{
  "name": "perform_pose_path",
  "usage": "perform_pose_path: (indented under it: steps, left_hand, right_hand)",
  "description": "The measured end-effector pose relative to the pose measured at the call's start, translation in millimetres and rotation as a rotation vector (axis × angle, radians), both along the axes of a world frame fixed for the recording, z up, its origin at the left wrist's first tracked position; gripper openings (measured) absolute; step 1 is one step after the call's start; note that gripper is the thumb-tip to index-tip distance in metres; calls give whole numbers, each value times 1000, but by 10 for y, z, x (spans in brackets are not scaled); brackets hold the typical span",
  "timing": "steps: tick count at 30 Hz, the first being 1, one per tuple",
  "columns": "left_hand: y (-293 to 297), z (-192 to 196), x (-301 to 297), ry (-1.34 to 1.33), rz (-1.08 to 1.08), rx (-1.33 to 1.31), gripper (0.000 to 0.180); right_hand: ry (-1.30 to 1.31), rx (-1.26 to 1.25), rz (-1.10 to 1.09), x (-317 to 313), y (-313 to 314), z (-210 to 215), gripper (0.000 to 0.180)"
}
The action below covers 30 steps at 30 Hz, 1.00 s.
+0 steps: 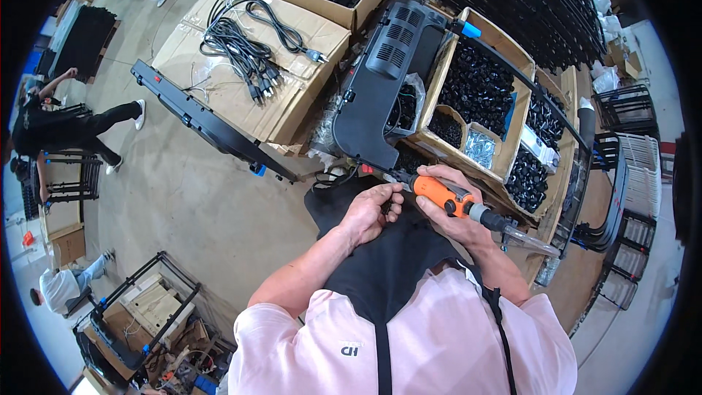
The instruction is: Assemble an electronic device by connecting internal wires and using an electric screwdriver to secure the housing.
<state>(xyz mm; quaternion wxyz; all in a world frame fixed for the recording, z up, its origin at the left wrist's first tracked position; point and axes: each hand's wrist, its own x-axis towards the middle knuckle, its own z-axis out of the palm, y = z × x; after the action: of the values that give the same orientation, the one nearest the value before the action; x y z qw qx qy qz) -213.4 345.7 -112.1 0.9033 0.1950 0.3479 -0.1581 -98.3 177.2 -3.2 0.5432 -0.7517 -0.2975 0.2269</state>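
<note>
My right hand [468, 225] is wrapped round an orange pneumatic screwdriver [436, 194], whose clear air hose [532, 240] trails off to the lower right. The tool's tip points left, at the near end of a black machine part. Close to that tip my left hand [368, 213] is closed, thumb and forefinger pinched together; what they hold is too small to make out. Just beyond both hands lies a black plastic housing [362, 117] with a vented, rounded cover [395, 40]. A red piece [367, 169] shows beside the tool's tip.
Right of the housing stands a wooden bin [420, 128] of black knobs, with silver screws [480, 148] in a small box. Coiled black power cords [241, 51] lie on a cardboard box [314, 99] at left. A long black frame [212, 121] leans there. Other people work farther left.
</note>
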Motion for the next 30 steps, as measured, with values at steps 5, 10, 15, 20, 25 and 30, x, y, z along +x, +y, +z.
perform_pose_path:
  steps: [5, 10, 15, 20, 25, 30]
  left_hand:
    - [58, -24, -25, 11, 23, 37, 29]
    - [125, -229, -105, -81, -25, 64, 25]
    - [135, -352, -178, -93, -2, 55, 26]
    - [146, -300, -153, -52, 0, 82, 28]
    - [165, -273, -122, -54, -15, 99, 28]
    - [153, -342, -111, -137, -41, 139, 28]
  right_hand:
    - [-30, -116, 29, 35, 190, -13, 48]
    - [-92, -168, 101, 36, 281, -26, 49]
    - [-16, -195, 49, 72, 274, 14, 50]
    - [-4, -193, 23, 86, 284, 6, 49]
    - [-22, -201, 41, 104, 318, 2, 47]
    - [-62, -291, 127, 135, 366, -9, 44]
